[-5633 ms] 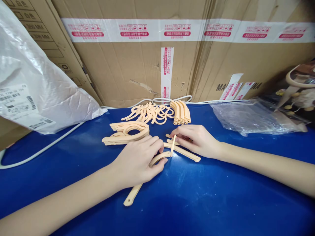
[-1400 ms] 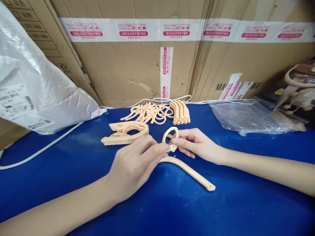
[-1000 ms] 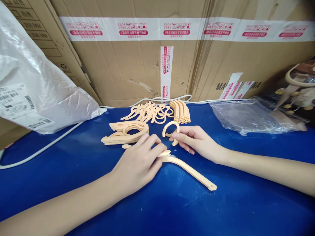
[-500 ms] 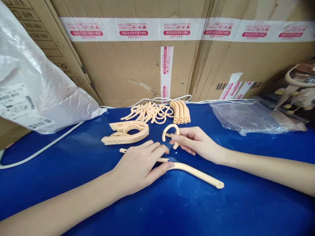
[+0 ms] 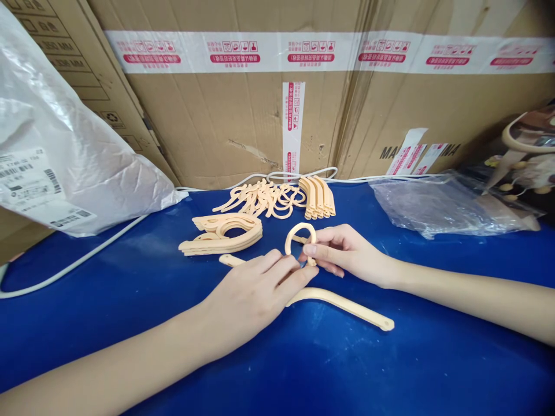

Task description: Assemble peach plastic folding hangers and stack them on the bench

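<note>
My right hand (image 5: 349,254) pinches a cream plastic hanger hook (image 5: 299,226) between thumb and fingers, its curve upright. My left hand (image 5: 255,289) is closed over a cream hanger arm (image 5: 230,261); one end sticks out to the left and the palm hides the rest. Left thumb and fingertips meet the base of the hook, where the contact is partly covered. A second hanger arm (image 5: 342,305) lies on the blue table just beyond the left thumb, to the right. Behind the left hand sits a stack of folded hangers (image 5: 208,248).
Several loose hooks (image 5: 260,199) lie in a pile at the back, beside a stack of curved hanger arms (image 5: 319,197). A clear plastic bag (image 5: 433,202) rests at right. Large cardboard boxes (image 5: 225,115) and a white cable (image 5: 87,260) border the table, with a white parcel bag (image 5: 87,144) at left.
My left hand has moved right and slightly up with the hanger arm, bringing its fingers to the hook's base. The hook has dipped slightly in my right hand.
</note>
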Motion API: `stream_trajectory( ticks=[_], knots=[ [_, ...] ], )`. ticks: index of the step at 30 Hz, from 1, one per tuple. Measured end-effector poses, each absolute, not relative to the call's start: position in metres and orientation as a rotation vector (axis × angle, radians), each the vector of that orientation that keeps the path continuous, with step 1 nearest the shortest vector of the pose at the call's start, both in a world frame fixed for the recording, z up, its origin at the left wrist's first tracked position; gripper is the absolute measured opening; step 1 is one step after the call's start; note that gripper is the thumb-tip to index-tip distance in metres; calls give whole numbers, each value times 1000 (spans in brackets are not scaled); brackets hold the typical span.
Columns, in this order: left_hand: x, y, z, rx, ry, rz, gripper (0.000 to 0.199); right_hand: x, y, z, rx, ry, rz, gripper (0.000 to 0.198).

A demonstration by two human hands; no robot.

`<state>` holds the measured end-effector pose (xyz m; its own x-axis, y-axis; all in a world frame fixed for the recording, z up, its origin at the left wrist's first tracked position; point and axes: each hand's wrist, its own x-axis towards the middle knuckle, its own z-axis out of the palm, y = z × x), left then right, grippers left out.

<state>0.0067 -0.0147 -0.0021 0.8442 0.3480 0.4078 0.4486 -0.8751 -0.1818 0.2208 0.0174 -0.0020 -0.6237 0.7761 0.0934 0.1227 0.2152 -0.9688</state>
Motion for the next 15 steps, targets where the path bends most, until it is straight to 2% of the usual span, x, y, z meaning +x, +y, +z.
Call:
stream_trajectory(
  ticks=[12,15],
  knots=[
    [5,-13,-2,-2908,-730,-638,33,222,21,-3,-790,-1891,1510,27],
    [6,-15,1,-2911,-727,-706,26,222,23,-5,-777,-1862,1495,28]
  ],
)
